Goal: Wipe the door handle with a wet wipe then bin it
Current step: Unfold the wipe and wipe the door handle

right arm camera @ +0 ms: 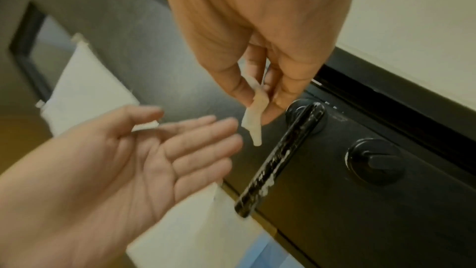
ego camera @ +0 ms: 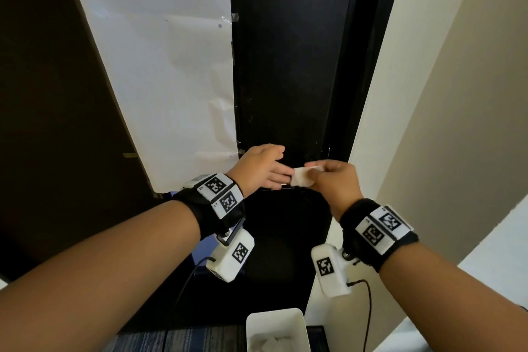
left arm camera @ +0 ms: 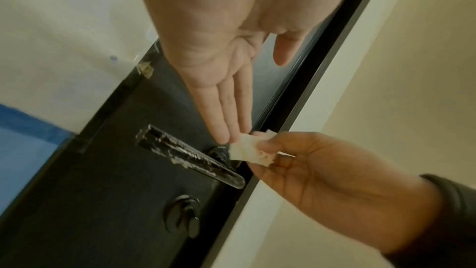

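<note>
A black lever door handle (left arm camera: pixel 189 157) (right arm camera: pixel 279 159), streaked with white smears, sticks out from the dark door (ego camera: pixel 285 66). My right hand (ego camera: pixel 331 180) (right arm camera: pixel 260 97) pinches a small crumpled white wet wipe (ego camera: pixel 303 177) (left arm camera: pixel 251 151) (right arm camera: pixel 253 123) between thumb and fingers, just above the handle's pivot end. My left hand (ego camera: pixel 265 170) (left arm camera: pixel 226 117) (right arm camera: pixel 154 150) is flat with straight fingers, palm up, beside the wipe; its fingertips reach the wipe's edge. In the head view the hands hide most of the handle.
A white bin (ego camera: pixel 277 328) with crumpled wipes inside stands on the floor below the hands. A round thumb-turn lock (right arm camera: pixel 374 161) sits under the handle. White paper (ego camera: pixel 160 66) is taped to the door's left part. A cream wall (ego camera: pixel 445 94) flanks the frame on the right.
</note>
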Demonstrator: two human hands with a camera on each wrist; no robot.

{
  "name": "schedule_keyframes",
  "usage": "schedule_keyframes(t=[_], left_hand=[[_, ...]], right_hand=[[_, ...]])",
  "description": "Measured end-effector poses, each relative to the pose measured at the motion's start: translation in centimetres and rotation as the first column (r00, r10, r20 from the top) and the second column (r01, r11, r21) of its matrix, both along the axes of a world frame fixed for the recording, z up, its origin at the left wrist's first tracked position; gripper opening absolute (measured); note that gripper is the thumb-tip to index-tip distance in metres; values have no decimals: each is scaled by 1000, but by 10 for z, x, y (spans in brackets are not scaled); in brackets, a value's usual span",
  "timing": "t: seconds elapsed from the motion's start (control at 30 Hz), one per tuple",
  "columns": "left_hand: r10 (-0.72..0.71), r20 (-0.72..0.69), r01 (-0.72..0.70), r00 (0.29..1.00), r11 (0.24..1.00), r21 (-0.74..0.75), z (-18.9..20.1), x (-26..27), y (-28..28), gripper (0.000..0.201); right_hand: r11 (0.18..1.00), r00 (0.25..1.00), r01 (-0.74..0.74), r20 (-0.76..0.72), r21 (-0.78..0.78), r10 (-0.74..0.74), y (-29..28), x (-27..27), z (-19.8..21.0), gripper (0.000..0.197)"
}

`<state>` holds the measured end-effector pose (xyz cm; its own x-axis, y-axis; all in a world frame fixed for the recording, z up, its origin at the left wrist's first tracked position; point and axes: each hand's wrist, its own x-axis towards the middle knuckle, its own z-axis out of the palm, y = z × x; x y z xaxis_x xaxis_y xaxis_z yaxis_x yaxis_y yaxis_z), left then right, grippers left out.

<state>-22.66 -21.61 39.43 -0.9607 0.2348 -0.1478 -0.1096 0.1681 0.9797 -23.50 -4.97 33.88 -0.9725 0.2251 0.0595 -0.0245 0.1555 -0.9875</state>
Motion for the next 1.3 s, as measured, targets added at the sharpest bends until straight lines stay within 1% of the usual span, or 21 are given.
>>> schedule_keyframes(t=[0.03,0.07,0.1,0.13,0.17,0.2,0.23,0.27,0.3,0.37,0.43,0.5,0.6,0.63,0.67,0.8,0.9,0.97,1.07,1.13,1.3], left_hand=[[6,-141,-24,990,992,-125,-3,-3,-3,42],[-20,-298,-66,954,959,-274,-6,-7,-7,45],[-76,-430,-121,900,903,-413,-8,-9,-13,46],[-151,-523,-178,839,832,-525,-8,-11,-18,48],[-231,-579,-223,782,763,-607,-8,-13,-24,50],[-306,-604,-257,736,700,-667,-8,-16,-29,53],[-369,-607,-288,704,633,-719,-7,-17,-33,55],[-418,-593,-313,688,566,-763,-8,-20,-37,58],[-453,-566,-328,689,501,-801,-9,-22,-40,60],[-480,-498,-329,722,396,-857,-13,-24,-44,65],[-496,-452,-322,741,327,-888,-17,-27,-48,69],[-516,-427,-323,742,282,-903,-22,-31,-51,70],[-525,-409,-317,747,260,-912,-24,-34,-53,71],[-526,-408,-314,746,262,-912,-24,-35,-53,70],[-525,-409,-311,747,267,-912,-24,-36,-53,70],[-511,-419,-305,751,295,-906,-25,-37,-53,69],[-511,-418,-305,751,293,-906,-26,-38,-52,68],[-513,-418,-307,749,291,-906,-25,-37,-52,67],[-509,-421,-307,750,295,-905,-25,-37,-51,66],[-506,-416,-304,756,292,-907,-25,-36,-50,66],[-500,-408,-299,764,287,-910,-23,-37,-50,64]], right_hand=[[997,998,65,10,-50,-65,7,-6,1,18],[992,992,124,-6,-38,-125,14,-11,4,20],[985,985,169,-46,29,-168,20,-15,7,21],[972,978,197,-98,126,-185,25,-18,11,22],[953,972,208,-157,221,-176,28,-19,13,23],[931,967,204,-209,303,-144,30,-20,14,23],[912,964,186,-249,365,-96,30,-21,13,23],[893,957,164,-287,419,-41,30,-21,11,22],[864,945,145,-326,482,24,30,-22,7,22],[775,907,118,-386,621,172,29,-26,-2,24],[673,879,77,-368,735,302,28,-31,-8,28],[551,861,29,-301,834,410,25,-36,-9,31],[345,812,-27,-181,938,555,21,-40,-6,30],[301,799,-33,-156,953,581,20,-39,-5,29],[277,799,-37,-138,960,586,20,-38,-5,27],[270,838,-64,-95,961,537,17,-26,-11,26],[328,830,-8,-177,945,529,10,-14,-24,24],[365,823,28,-229,930,520,5,-11,-31,28],[393,806,57,-274,918,524,-5,-12,-38,31],[393,790,73,-294,917,539,-14,-10,-41,30],[370,768,51,-273,928,579,-32,-3,-44,33]])
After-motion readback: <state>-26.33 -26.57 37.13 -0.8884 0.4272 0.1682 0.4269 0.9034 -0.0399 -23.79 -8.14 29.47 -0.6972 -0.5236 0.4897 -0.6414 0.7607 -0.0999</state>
